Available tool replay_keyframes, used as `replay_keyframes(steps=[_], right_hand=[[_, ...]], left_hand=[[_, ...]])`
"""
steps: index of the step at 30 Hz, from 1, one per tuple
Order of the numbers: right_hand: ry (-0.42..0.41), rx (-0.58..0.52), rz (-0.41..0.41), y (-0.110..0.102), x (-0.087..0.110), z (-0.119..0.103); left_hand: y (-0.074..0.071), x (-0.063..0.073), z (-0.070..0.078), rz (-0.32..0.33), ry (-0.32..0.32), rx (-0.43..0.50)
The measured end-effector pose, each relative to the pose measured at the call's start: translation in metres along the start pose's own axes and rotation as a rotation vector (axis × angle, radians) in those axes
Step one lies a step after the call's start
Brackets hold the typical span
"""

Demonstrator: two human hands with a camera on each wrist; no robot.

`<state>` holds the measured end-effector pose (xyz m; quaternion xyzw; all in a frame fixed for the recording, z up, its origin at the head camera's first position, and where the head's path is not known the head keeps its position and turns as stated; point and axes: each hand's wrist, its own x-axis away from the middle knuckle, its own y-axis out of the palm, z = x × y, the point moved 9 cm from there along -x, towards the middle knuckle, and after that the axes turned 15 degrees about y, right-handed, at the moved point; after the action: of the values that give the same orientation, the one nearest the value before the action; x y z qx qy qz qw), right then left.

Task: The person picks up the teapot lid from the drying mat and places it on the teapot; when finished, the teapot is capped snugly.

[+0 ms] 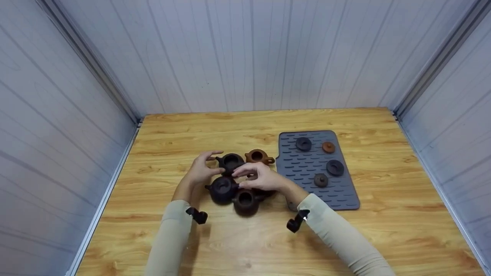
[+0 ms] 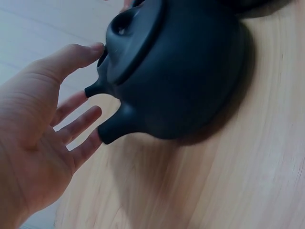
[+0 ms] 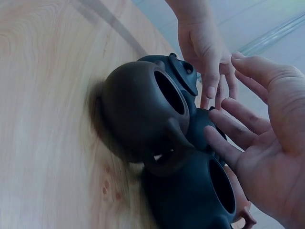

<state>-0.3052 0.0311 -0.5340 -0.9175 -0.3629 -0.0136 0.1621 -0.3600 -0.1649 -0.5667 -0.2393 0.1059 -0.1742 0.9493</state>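
Observation:
Several small teapots stand close together on the table. My left hand [image 1: 199, 169] has thumb and fingers spread around the spout side of a dark lidless teapot [image 1: 231, 162]. Just nearer stands a dark lidded teapot [image 1: 222, 196], its spout overlapping the fingertips in the left wrist view. Over the middle of the group is my right hand [image 1: 264, 178], its fingers loosely extended and nothing held. Beneath it, a black lidless teapot [image 3: 183, 195] is mostly hidden in the head view. A brown lidless teapot [image 1: 246, 208] sits in front, and an orange-brown lidless teapot [image 1: 257, 156] behind.
A grey ribbed mat [image 1: 295, 165] lies right of the teapots. On it rest two dark ring-like lids, one far [image 1: 303, 144] and one nearer [image 1: 335, 168], an orange lid [image 1: 328, 147] and a brown knobbed lid [image 1: 321, 180]. Pale panel walls [image 1: 245, 57] enclose the wooden table [image 1: 184, 130].

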Motion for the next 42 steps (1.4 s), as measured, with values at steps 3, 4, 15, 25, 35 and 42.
replay_keyframes(steps=[3, 4, 15, 25, 35, 42], right_hand=[[-0.009, 0.004, 0.008, -0.005, 0.002, 0.001], [-0.005, 0.003, 0.010, -0.007, 0.003, 0.001], [0.032, -0.071, 0.038, -0.028, 0.016, 0.007], [0.081, -0.054, 0.117, -0.060, 0.030, 0.017], [0.083, 0.029, 0.214, -0.099, 0.050, 0.028], [0.114, 0.044, 0.299, -0.130, 0.062, 0.042]], left_hand=[[0.005, -0.004, -0.001, 0.008, 0.023, -0.003], [0.007, -0.005, -0.001, 0.013, 0.031, -0.002], [0.019, -0.009, -0.008, 0.034, 0.052, 0.031], [0.024, -0.015, -0.008, 0.024, 0.004, 0.096], [0.026, -0.018, -0.012, 0.024, -0.009, 0.145], [0.024, -0.014, -0.015, 0.034, -0.018, 0.165]])
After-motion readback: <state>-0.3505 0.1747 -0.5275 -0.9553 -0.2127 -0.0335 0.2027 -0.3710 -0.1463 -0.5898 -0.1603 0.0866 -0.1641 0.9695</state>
